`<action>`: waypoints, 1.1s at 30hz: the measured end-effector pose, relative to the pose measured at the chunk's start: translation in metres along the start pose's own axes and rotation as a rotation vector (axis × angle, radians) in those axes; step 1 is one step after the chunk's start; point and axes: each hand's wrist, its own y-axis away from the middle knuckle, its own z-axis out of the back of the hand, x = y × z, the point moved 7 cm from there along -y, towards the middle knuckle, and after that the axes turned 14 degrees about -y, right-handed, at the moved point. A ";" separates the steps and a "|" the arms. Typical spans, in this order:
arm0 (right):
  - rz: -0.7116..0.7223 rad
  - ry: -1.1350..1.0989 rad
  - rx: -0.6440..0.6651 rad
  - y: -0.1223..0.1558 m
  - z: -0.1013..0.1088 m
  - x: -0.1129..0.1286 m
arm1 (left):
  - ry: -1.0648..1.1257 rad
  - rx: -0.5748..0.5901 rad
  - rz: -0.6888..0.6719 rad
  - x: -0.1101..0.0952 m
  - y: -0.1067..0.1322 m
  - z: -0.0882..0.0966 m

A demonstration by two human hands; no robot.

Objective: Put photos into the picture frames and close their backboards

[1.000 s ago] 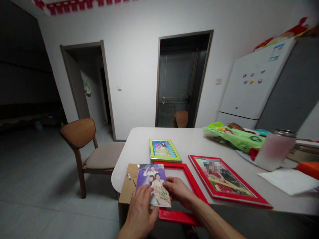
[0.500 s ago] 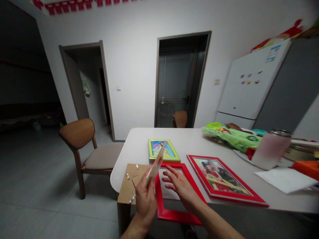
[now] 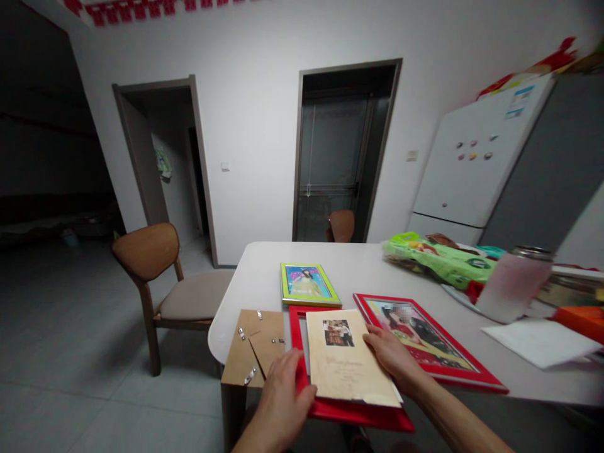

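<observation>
A cream printed sheet (image 3: 349,371) with a small photo near its top lies over the opening of an empty-backed red picture frame (image 3: 363,412) at the table's front edge. My right hand (image 3: 394,358) is closed on the sheet's right edge, thumb on top. My left hand (image 3: 283,396) is closed about the frame's left rail, its thumb by the sheet's lower left corner. To the left lies a brown backing board (image 3: 243,355) with metal clips, near my left fingers. Another red frame with a picture (image 3: 431,340) lies right of my right hand.
A green-framed picture (image 3: 309,285) lies farther back on the white table (image 3: 358,258). To the right are a green plastic package (image 3: 438,261), a pinkish jar (image 3: 514,286) with a metal lid and white paper (image 3: 542,340). A wooden chair (image 3: 148,251) stands at the left.
The cream sheet has gone from upright in my left hand to lying flat over the red frame. My right hand has closed on its right edge; my left hand has come down to the frame.
</observation>
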 end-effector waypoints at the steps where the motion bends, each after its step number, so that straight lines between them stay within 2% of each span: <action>1: -0.019 0.007 0.024 -0.003 -0.002 -0.003 | -0.090 0.040 -0.026 -0.003 0.002 -0.003; 4: -0.040 0.042 0.048 -0.013 -0.007 -0.012 | -0.254 0.112 -0.075 -0.007 0.006 -0.011; 11: 0.119 0.288 -0.056 -0.031 0.002 -0.010 | -0.336 0.125 -0.101 -0.011 0.006 -0.010; 16: 0.194 0.449 -0.137 -0.025 0.005 0.002 | -0.327 0.110 -0.118 -0.013 0.006 -0.007; 22: 0.188 0.501 -0.123 -0.025 0.002 -0.002 | -0.340 0.116 -0.125 -0.012 0.006 -0.008; 24: 0.227 0.545 -0.093 -0.024 -0.001 -0.001 | -0.347 0.118 -0.127 -0.013 0.006 -0.007; 28: 0.355 0.702 -0.082 -0.018 -0.008 0.005 | -0.344 0.112 -0.136 -0.015 0.006 -0.006; 33: 0.404 0.940 -0.126 -0.013 -0.012 0.005 | -0.333 0.106 -0.134 -0.014 0.006 -0.006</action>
